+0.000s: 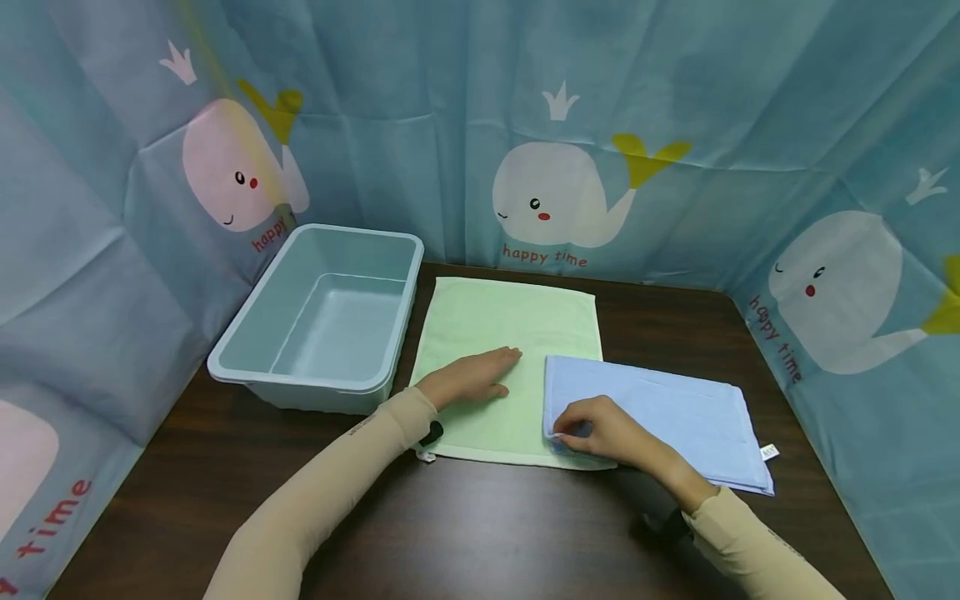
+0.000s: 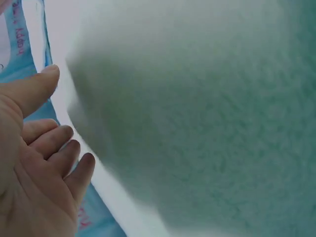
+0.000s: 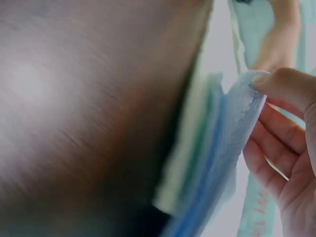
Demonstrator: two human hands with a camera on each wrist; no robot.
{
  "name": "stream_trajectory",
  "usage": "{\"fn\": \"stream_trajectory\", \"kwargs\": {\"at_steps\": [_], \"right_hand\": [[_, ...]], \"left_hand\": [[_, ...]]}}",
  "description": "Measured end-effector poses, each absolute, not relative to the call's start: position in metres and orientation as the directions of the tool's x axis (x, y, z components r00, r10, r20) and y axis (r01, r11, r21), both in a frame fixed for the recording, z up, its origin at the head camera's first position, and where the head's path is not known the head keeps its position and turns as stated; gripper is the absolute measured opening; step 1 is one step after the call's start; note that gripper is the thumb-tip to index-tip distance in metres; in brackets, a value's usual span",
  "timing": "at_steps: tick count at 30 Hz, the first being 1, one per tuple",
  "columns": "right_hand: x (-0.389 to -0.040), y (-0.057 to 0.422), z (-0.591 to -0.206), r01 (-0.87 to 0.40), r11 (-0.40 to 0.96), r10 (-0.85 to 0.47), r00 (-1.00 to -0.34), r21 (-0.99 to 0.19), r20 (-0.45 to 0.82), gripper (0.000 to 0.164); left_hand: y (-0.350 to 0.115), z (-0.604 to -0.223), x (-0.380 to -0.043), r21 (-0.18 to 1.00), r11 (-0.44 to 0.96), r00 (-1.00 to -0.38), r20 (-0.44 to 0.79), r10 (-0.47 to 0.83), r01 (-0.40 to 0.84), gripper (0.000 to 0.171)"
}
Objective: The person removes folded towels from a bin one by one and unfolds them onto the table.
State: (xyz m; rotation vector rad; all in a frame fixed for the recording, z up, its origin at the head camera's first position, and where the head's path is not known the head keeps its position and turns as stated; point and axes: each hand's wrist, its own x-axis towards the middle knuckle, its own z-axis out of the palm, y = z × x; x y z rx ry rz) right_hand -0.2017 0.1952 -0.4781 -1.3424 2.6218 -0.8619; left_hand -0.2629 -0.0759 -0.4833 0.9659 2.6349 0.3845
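Note:
A light green towel [image 1: 517,317] lies spread flat on the dark table. On its left half rests my left hand [image 1: 474,379], fingers extended and palm down; the left wrist view shows that hand [image 2: 49,168] with loosely bent fingers beside the green cloth [image 2: 207,128]. A folded blue towel [image 1: 667,408] overlaps the green towel's right edge. My right hand [image 1: 603,433] pinches the blue towel's near left corner between thumb and fingers. In the right wrist view, the blue towel's edge [image 3: 242,108] stands slightly raised in the grip of that hand [image 3: 291,143].
A pale blue-grey plastic basin [image 1: 315,379] stands at the left, beside the green towel. Blue curtains [image 1: 420,150] with whale prints surround the table on the left, back and right. Dark wooden table [image 1: 465,533] shows in front of the towels.

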Motion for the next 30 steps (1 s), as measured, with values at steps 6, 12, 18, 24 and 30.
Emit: {"fn": "stream_trajectory", "kwargs": {"at_steps": [6, 12, 18, 24, 30], "right_hand": [[-0.218, 0.211, -0.459, -0.667, 0.516, -0.692, -0.695, -0.538, 0.197, 0.012], [-0.233, 0.219, -0.453, -0.622, 0.574, -0.647, -0.743, -0.533, 0.171, 0.014], [-0.239, 0.218, -0.456, -0.608, 0.579, -0.653, -0.745, -0.544, 0.137, 0.014], [-0.254, 0.215, -0.449, -0.608, 0.601, -0.643, -0.753, -0.519, 0.137, 0.014], [-0.284, 0.212, -0.431, -0.565, 0.663, -0.602, -0.792, -0.492, 0.099, 0.016]], "left_hand": [[-0.063, -0.465, -0.241, 0.239, 0.693, -0.668, -0.188, 0.720, 0.680, 0.051], [-0.043, -0.452, -0.205, 0.196, 0.544, -0.515, -0.183, 0.838, 0.816, 0.036], [-0.032, -0.469, -0.184, 0.142, 0.410, -0.381, -0.190, 0.905, 0.901, 0.051], [-0.033, -0.476, -0.179, 0.142, 0.409, -0.381, -0.189, 0.905, 0.901, 0.056], [-0.035, -0.475, -0.179, 0.171, 0.406, -0.377, -0.178, 0.909, 0.898, 0.058]]}}
